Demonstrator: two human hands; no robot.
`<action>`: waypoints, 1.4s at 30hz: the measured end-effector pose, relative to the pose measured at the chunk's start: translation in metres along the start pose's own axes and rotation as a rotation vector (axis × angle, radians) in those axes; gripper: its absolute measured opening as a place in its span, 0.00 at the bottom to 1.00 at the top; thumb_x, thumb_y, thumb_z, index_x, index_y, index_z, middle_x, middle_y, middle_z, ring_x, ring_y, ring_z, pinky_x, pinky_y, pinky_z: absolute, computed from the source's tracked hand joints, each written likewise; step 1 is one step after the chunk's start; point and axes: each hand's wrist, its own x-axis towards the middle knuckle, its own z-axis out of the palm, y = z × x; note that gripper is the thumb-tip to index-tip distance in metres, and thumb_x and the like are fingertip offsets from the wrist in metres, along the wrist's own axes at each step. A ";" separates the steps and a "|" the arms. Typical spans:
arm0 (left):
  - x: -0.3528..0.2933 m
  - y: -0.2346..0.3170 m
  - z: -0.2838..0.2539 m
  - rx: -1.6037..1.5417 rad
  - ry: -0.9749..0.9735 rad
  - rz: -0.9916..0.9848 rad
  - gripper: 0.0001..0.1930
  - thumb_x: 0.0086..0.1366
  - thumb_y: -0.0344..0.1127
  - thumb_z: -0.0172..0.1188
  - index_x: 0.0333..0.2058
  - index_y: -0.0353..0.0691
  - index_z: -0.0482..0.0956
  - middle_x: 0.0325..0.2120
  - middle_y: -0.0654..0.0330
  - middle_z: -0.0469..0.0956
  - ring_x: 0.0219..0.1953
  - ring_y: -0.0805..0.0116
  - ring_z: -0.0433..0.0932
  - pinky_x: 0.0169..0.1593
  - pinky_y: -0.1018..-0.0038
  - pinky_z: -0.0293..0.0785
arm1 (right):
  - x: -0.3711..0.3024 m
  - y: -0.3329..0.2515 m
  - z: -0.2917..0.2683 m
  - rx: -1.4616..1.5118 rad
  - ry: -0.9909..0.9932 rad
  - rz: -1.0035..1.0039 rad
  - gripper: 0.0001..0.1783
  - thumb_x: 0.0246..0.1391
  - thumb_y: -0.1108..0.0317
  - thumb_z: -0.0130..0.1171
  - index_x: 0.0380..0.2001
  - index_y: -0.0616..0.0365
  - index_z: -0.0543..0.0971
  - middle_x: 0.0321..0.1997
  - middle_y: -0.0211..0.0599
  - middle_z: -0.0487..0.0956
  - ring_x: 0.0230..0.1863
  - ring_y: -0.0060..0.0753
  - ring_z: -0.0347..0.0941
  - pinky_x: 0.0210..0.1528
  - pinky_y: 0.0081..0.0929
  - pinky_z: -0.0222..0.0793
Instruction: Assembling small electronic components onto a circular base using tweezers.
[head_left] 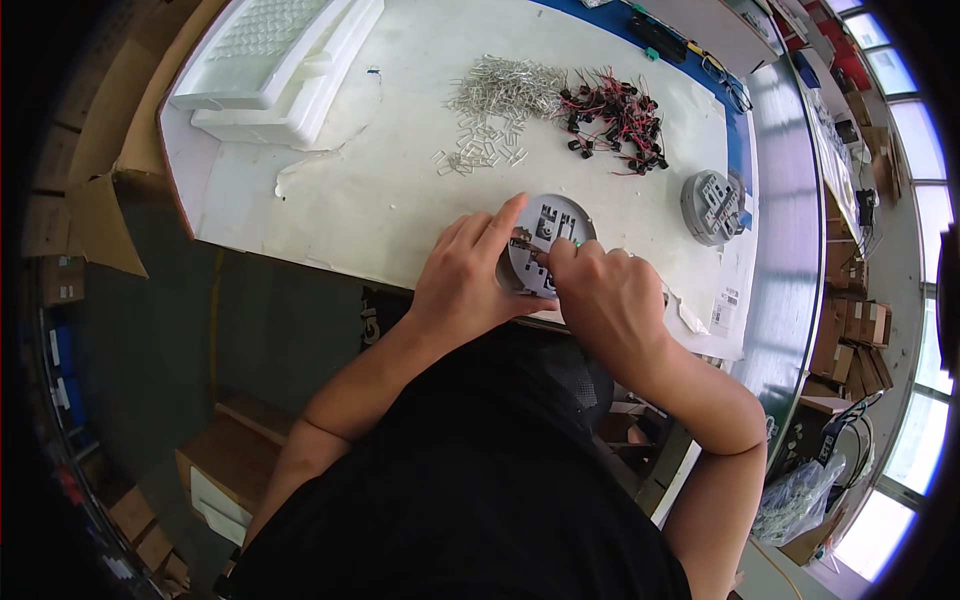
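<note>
At the table's front edge I hold a round grey plastic housing (560, 215) with black slots and small parts in its face. My left hand (468, 268) grips it from the left, thumb along its near rim and index finger along its far left side. Over the housing's right part, my right hand (606, 290) is closed, its fingertips pinched together against the face. Whatever sits between those fingertips is too small and covered to make out. Beyond the housing lie a heap of bent silver metal wire pieces (505, 90) and a pile of black parts with red and black leads (615, 120).
A stack of grey round housings (712, 208) stands at the table's right. White foam trays (270, 70) are stacked at the far left, beside an open cardboard box (110, 215). Tools and glasses (725, 75) lie along the blue far edge. Another carton (230, 465) is on the floor.
</note>
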 end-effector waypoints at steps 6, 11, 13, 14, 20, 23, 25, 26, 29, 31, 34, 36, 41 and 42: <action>-0.001 0.003 0.002 -0.008 0.023 -0.022 0.61 0.42 0.52 0.87 0.72 0.36 0.64 0.45 0.49 0.81 0.49 0.47 0.80 0.57 0.54 0.76 | -0.006 0.000 0.023 -0.037 0.237 0.022 0.15 0.67 0.57 0.62 0.28 0.51 0.76 0.23 0.34 0.77 0.22 0.35 0.80 0.21 0.34 0.73; 0.003 0.003 0.003 -0.008 0.039 -0.016 0.62 0.39 0.51 0.89 0.71 0.35 0.66 0.48 0.49 0.82 0.49 0.48 0.81 0.55 0.55 0.77 | -0.006 0.017 0.031 0.211 0.240 0.057 0.15 0.67 0.55 0.62 0.28 0.51 0.76 0.23 0.35 0.78 0.23 0.37 0.80 0.21 0.36 0.73; 0.004 0.002 0.003 -0.007 0.039 -0.019 0.61 0.38 0.50 0.90 0.71 0.35 0.67 0.48 0.49 0.82 0.49 0.49 0.81 0.54 0.55 0.78 | -0.003 0.016 0.031 0.234 0.242 0.046 0.15 0.67 0.55 0.62 0.29 0.50 0.76 0.23 0.35 0.78 0.23 0.38 0.80 0.21 0.37 0.73; 0.005 0.002 0.003 -0.007 0.037 -0.022 0.62 0.38 0.50 0.90 0.71 0.35 0.67 0.48 0.49 0.82 0.49 0.49 0.81 0.54 0.55 0.78 | -0.002 0.015 0.032 0.248 0.242 0.041 0.15 0.67 0.55 0.62 0.29 0.50 0.77 0.23 0.35 0.78 0.23 0.38 0.80 0.21 0.37 0.73; 0.007 0.001 0.003 -0.022 0.023 -0.039 0.61 0.39 0.48 0.89 0.72 0.36 0.66 0.48 0.49 0.82 0.49 0.48 0.81 0.53 0.56 0.78 | 0.002 0.011 0.023 0.149 0.170 0.018 0.14 0.68 0.56 0.62 0.29 0.50 0.77 0.24 0.35 0.78 0.24 0.39 0.81 0.22 0.38 0.74; 0.008 0.005 -0.002 -0.004 -0.014 -0.031 0.58 0.45 0.45 0.87 0.72 0.36 0.64 0.48 0.47 0.81 0.50 0.45 0.80 0.56 0.54 0.77 | 0.002 0.002 0.013 0.006 0.098 0.069 0.13 0.67 0.56 0.61 0.30 0.50 0.78 0.24 0.35 0.78 0.25 0.40 0.82 0.22 0.38 0.74; 0.010 0.006 -0.011 -0.005 -0.028 0.023 0.57 0.48 0.44 0.85 0.73 0.35 0.63 0.48 0.46 0.81 0.51 0.44 0.80 0.58 0.53 0.76 | 0.006 0.000 0.003 0.069 -0.001 0.053 0.13 0.66 0.56 0.63 0.32 0.51 0.77 0.25 0.37 0.78 0.26 0.44 0.82 0.24 0.41 0.75; 0.007 -0.001 -0.017 -0.063 -0.092 -0.001 0.54 0.51 0.39 0.83 0.73 0.37 0.62 0.49 0.46 0.80 0.51 0.45 0.81 0.57 0.54 0.76 | 0.007 0.007 0.000 0.091 -0.044 0.058 0.13 0.66 0.56 0.64 0.33 0.52 0.76 0.26 0.37 0.79 0.26 0.46 0.82 0.25 0.43 0.76; 0.002 -0.015 -0.028 -0.274 -0.189 -0.134 0.38 0.58 0.25 0.72 0.68 0.37 0.71 0.47 0.49 0.82 0.46 0.53 0.83 0.49 0.62 0.80 | 0.007 0.027 0.025 0.403 0.154 -0.013 0.14 0.64 0.55 0.66 0.38 0.53 0.78 0.29 0.38 0.80 0.27 0.45 0.83 0.26 0.42 0.76; 0.003 -0.019 -0.014 -0.315 -0.147 -0.178 0.32 0.59 0.23 0.70 0.63 0.36 0.75 0.44 0.51 0.83 0.42 0.56 0.83 0.45 0.65 0.80 | 0.000 0.032 0.034 0.550 0.263 -0.071 0.15 0.63 0.54 0.67 0.40 0.54 0.79 0.31 0.38 0.81 0.27 0.44 0.83 0.26 0.42 0.77; 0.008 -0.017 -0.003 -0.362 -0.045 -0.186 0.22 0.61 0.20 0.67 0.55 0.34 0.81 0.39 0.54 0.83 0.35 0.60 0.83 0.38 0.70 0.79 | -0.024 0.017 0.039 0.571 0.428 -0.059 0.20 0.58 0.58 0.72 0.49 0.56 0.80 0.35 0.40 0.80 0.29 0.44 0.84 0.27 0.39 0.77; 0.014 -0.014 -0.001 -0.386 0.061 -0.087 0.15 0.62 0.19 0.67 0.48 0.33 0.84 0.35 0.56 0.84 0.31 0.64 0.82 0.35 0.72 0.78 | -0.032 0.016 0.047 0.600 0.533 -0.005 0.21 0.58 0.59 0.72 0.50 0.54 0.80 0.35 0.41 0.81 0.28 0.46 0.83 0.28 0.41 0.78; 0.028 0.006 -0.018 -0.077 -0.008 0.179 0.12 0.64 0.20 0.67 0.46 0.35 0.86 0.33 0.56 0.83 0.30 0.64 0.81 0.35 0.71 0.77 | -0.060 0.112 0.098 0.773 1.078 0.520 0.22 0.57 0.74 0.71 0.55 0.52 0.80 0.22 0.37 0.77 0.21 0.34 0.76 0.26 0.29 0.72; 0.022 0.000 -0.020 -0.081 0.029 0.136 0.11 0.65 0.21 0.68 0.45 0.35 0.86 0.33 0.55 0.83 0.30 0.63 0.81 0.35 0.71 0.77 | -0.068 0.151 0.056 0.669 1.052 0.718 0.24 0.59 0.79 0.68 0.59 0.52 0.80 0.22 0.36 0.75 0.21 0.24 0.73 0.25 0.27 0.69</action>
